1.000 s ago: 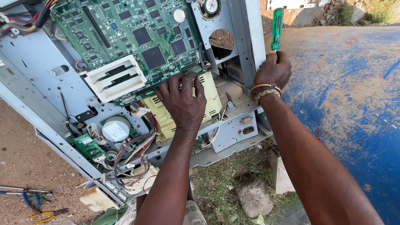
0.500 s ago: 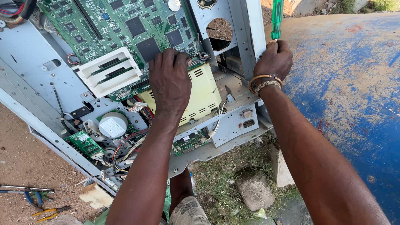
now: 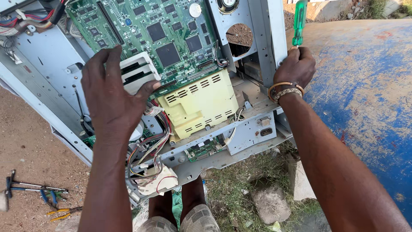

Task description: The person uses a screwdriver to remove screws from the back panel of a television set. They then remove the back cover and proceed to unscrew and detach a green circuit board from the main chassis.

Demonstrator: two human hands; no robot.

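On the bare dirt at far left lie loose hand tools: a dark metal tool (image 3: 17, 185) and, just beside it, pliers with yellow grips (image 3: 60, 212), set apart from the work and untouched.

Next, the opened grey metal chassis (image 3: 43, 86) of an office machine, tilted and leaning toward the person, apparently so that its inner face is exposed to view.

Left hand (image 3: 113, 96): spread flat, fingers extended, not clenched on anything; the fingertips and thumb rest on the white slotted plastic connector block (image 3: 137, 73), the palm hanging over the bundle of coloured wires (image 3: 150, 150). Judged to be steadying or feeling the part, not gripping it.

Green circuit board (image 3: 146, 30): fixed to the upper chassis, touching the connector block along its lower edge, with a round coin battery (image 3: 195, 10) near its top right.

Cream vented plastic housing (image 3: 197, 105): directly below the board, right of the left hand.

Small green board (image 3: 204, 148): at the lower edge of the frame.

Right hand (image 3: 296, 68): closed around the lower grip of a green-handled screwdriver (image 3: 299, 21), which stands upright; the same hand presses against the chassis side rail (image 3: 277, 34), probably bracing the frame. Woven and metal bracelets (image 3: 285, 91) at the wrist.

Blue weathered metal surface (image 3: 365, 94): far right, the chassis propped against it.
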